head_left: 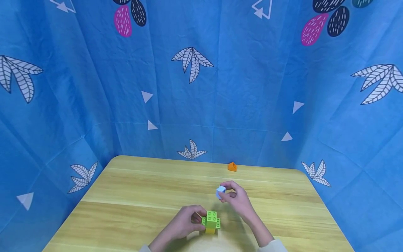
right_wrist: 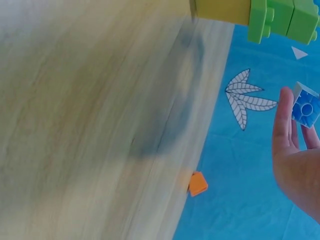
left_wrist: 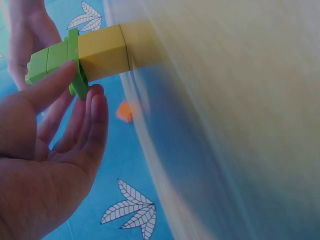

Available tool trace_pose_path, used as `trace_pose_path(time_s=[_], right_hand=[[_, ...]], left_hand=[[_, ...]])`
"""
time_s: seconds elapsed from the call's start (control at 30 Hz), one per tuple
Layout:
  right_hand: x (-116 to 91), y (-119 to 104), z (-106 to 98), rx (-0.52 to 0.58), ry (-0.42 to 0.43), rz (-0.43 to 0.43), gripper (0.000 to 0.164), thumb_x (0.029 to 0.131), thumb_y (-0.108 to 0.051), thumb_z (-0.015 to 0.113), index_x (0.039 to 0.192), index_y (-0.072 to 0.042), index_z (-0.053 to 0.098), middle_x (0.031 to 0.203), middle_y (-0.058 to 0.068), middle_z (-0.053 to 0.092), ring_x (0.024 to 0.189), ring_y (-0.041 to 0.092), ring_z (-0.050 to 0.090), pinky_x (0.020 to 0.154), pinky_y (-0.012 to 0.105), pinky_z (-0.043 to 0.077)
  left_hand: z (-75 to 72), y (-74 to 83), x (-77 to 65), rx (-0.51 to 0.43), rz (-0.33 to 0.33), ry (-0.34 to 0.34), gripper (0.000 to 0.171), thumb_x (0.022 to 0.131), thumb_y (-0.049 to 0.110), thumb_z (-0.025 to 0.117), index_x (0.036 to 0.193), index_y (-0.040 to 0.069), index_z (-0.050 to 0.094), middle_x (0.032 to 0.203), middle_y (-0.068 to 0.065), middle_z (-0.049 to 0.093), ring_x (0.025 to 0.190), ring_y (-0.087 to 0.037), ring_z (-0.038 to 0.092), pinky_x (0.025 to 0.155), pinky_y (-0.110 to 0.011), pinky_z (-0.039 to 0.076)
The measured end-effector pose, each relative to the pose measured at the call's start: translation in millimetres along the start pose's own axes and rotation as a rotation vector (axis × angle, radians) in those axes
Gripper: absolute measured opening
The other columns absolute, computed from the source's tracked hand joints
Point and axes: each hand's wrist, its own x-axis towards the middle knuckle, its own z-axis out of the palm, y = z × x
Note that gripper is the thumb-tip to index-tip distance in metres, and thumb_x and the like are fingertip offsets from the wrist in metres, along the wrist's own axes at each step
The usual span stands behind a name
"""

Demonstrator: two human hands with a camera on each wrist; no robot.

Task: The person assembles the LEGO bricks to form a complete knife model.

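A small building-block stack stands upright on the table: a yellow block (left_wrist: 104, 50) at the bottom, a wider flat green plate (head_left: 218, 223) above it, and light green blocks (head_left: 211, 218) with studs on top. My left hand (head_left: 186, 222) grips the left end of the green plate, thumb and fingertips on its edge. Beyond the stack and to its right, my right hand (head_left: 236, 199) pinches a light blue block (head_left: 220, 191) in the air, apart from the stack. The right wrist view shows the hollow underside of the blue block (right_wrist: 306, 108).
An orange block (head_left: 232, 167) with a sloped side lies near the table's far edge. The wooden table (head_left: 132, 189) has rounded far corners. Blue patterned cloth (head_left: 239, 87) hangs behind it and at both sides.
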Motion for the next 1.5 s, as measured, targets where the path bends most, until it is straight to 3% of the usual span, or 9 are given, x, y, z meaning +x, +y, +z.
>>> trace_pose_path(time_s=[0.27, 0.5, 1.23, 1.5], right_hand=[[-8, -6, -1, -0.045, 0.0, -0.004, 0.032, 0.092, -0.012, 0.078, 0.121, -0.003, 0.067, 0.111, 0.014, 0.07, 0.089, 0.029, 0.073, 0.076, 0.03, 0.061], [-17, -11, -3, -0.08, 0.003, -0.05, 0.032, 0.09, -0.013, 0.08, 0.118, -0.003, 0.068, 0.107, 0.011, 0.072, 0.094, 0.016, 0.067, 0.085, 0.022, 0.058], [-33, -12, -2, 0.027, -0.033, -0.033, 0.039, 0.088, -0.003, 0.079, 0.121, 0.006, 0.062, 0.113, 0.019, 0.069, 0.099, 0.018, 0.068, 0.091, 0.02, 0.059], [-42, -16, 3, 0.047, -0.085, -0.051, 0.043, 0.087, -0.001, 0.078, 0.124, 0.009, 0.058, 0.116, 0.022, 0.067, 0.102, 0.019, 0.067, 0.092, 0.021, 0.058]], left_hand=[[0.0, 0.4, 0.2, 0.008, 0.008, -0.004, 0.033, 0.081, 0.005, 0.084, 0.112, 0.01, 0.072, 0.11, -0.001, 0.073, 0.09, -0.005, 0.067, 0.084, -0.018, 0.058], [1.2, -1.7, 1.3, 0.001, 0.006, -0.001, 0.033, 0.081, 0.005, 0.084, 0.112, 0.011, 0.073, 0.11, -0.001, 0.073, 0.09, -0.007, 0.067, 0.084, -0.018, 0.058], [1.3, -0.3, 0.2, 0.016, 0.008, -0.001, 0.034, 0.08, 0.005, 0.084, 0.112, 0.012, 0.072, 0.109, 0.0, 0.073, 0.089, -0.004, 0.066, 0.083, -0.018, 0.057], [0.8, -1.2, 0.4, 0.01, 0.002, -0.001, 0.034, 0.08, 0.005, 0.085, 0.111, 0.012, 0.073, 0.108, 0.001, 0.073, 0.089, -0.004, 0.066, 0.083, -0.018, 0.058]])
